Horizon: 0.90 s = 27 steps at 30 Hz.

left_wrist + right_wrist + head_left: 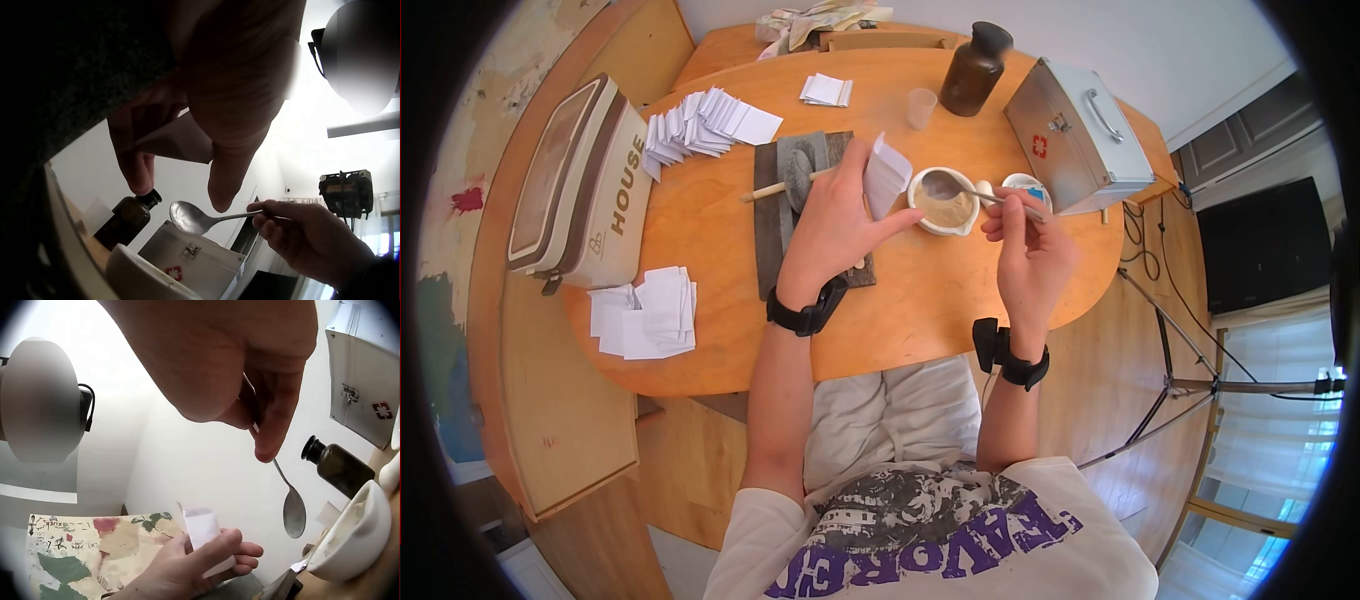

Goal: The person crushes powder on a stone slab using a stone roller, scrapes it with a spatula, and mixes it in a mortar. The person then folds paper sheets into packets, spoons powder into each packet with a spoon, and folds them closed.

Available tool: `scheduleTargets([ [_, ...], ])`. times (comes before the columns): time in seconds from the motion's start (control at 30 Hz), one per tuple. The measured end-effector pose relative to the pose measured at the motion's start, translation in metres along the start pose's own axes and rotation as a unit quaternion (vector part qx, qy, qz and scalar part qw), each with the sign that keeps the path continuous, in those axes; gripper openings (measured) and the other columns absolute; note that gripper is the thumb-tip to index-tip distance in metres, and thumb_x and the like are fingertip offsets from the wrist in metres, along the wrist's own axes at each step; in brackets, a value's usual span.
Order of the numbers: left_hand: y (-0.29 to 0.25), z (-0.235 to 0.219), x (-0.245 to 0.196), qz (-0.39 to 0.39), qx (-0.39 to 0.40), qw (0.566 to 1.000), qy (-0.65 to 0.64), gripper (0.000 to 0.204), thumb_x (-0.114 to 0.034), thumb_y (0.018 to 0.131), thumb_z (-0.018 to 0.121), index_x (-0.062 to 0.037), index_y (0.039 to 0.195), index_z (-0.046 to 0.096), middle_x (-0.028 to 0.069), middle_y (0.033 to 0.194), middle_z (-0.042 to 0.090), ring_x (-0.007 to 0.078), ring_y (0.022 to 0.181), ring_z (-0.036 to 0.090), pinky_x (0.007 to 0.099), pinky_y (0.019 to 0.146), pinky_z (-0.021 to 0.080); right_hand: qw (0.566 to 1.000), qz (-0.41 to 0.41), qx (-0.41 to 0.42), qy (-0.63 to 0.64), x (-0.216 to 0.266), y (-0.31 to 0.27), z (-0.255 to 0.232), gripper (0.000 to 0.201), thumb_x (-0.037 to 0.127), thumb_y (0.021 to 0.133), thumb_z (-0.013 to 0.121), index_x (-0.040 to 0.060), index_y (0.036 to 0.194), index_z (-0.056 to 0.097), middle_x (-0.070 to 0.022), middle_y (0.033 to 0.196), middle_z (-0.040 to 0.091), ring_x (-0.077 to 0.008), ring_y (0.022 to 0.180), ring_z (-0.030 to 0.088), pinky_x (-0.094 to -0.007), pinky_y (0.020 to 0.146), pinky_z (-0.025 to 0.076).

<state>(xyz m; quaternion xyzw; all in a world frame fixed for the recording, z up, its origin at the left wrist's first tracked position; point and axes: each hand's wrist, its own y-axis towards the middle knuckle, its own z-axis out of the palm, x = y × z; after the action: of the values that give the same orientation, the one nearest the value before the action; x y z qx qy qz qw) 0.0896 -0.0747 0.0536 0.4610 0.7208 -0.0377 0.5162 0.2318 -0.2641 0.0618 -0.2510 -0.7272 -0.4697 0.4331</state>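
My left hand (835, 225) holds a small white paper packet (887, 177) upright, its thumb stretched toward the mortar. In the right wrist view the packet (202, 532) rests against the fingers. My right hand (1032, 262) pinches the handle of a metal spoon (943, 184). The spoon's bowl is over the white mortar (945, 231), which has beige powder (946, 208) in it. In the left wrist view the spoon (190, 219) looks empty and is clear of the mortar's rim (134, 275).
Folded paper packets (710, 122) and a second pile (645, 313) lie at the left. A dark board (770, 240) is beside the left hand. Behind are a clear cup (920, 108), brown bottle (974, 72) and metal case (1072, 140). A HOUSE box (590, 200) stands far left.
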Motion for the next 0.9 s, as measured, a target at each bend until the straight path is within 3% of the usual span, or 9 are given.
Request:
scheduleTargets([
  [0.17, 0.000, 0.000, 0.001, -0.001, 0.005, 1.000, 0.003, 0.087, -0.038, 0.082, 0.103, 0.0076, 0.140, 0.057, 0.0211, 0.097, 0.074, 0.0361, 0.082, 0.073, 0.0438, 0.075, 0.058, 0.991, -0.029, 0.073, -0.110, -0.025, -0.008, -0.003, 0.017, 0.009, 0.113, 0.071, -0.0039, 0.117, 0.081, -0.0114, 0.091, 0.085, -0.0160, 0.077, 0.082, -0.0294, 0.070, 0.065],
  [0.27, 0.000, 0.000, 0.000, 0.001, 0.005, 1.000, 0.000, 0.086, -0.038, 0.082, 0.103, 0.0064, 0.139, 0.057, 0.0197, 0.095, 0.073, 0.0344, 0.081, 0.071, 0.0428, 0.074, 0.058, 0.992, -0.009, 0.079, -0.092, -0.030, -0.010, -0.004, 0.018, 0.010, 0.114, 0.070, -0.0045, 0.117, 0.081, -0.0114, 0.090, 0.084, -0.0161, 0.077, 0.082, -0.0294, 0.070, 0.065],
  [0.53, 0.001, 0.001, 0.002, 0.006, 0.006, 1.000, 0.004, 0.083, -0.037, 0.082, 0.103, 0.0040, 0.138, 0.057, 0.0190, 0.095, 0.072, 0.0342, 0.080, 0.069, 0.0426, 0.075, 0.058, 0.987, 0.147, 0.000, 0.063, -0.043, 0.000, -0.014, 0.029, 0.017, 0.117, 0.067, -0.0073, 0.115, 0.082, -0.0105, 0.090, 0.082, -0.0135, 0.075, 0.076, -0.0285, 0.074, 0.063],
  [0.67, 0.001, 0.002, 0.004, 0.020, 0.002, 1.000, 0.008, 0.079, -0.037, 0.082, 0.103, 0.0031, 0.132, 0.057, 0.0201, 0.095, 0.071, 0.0376, 0.081, 0.068, 0.0441, 0.075, 0.058, 0.981, 0.155, -0.024, 0.114, -0.020, 0.011, -0.021, 0.031, 0.019, 0.118, 0.067, -0.0087, 0.116, 0.081, -0.0116, 0.091, 0.081, -0.0144, 0.076, 0.076, -0.0281, 0.075, 0.063],
  [0.9, 0.001, 0.000, 0.000, 0.012, 0.013, 1.000, 0.014, 0.078, -0.034, 0.079, 0.105, 0.0028, 0.126, 0.055, 0.0208, 0.097, 0.071, 0.0391, 0.083, 0.067, 0.0448, 0.077, 0.058, 0.986, 0.069, -0.060, 0.142, 0.048, 0.017, -0.005, 0.030, 0.018, 0.118, 0.068, -0.0091, 0.118, 0.080, -0.0109, 0.091, 0.080, -0.0144, 0.076, 0.075, -0.0287, 0.075, 0.063],
])
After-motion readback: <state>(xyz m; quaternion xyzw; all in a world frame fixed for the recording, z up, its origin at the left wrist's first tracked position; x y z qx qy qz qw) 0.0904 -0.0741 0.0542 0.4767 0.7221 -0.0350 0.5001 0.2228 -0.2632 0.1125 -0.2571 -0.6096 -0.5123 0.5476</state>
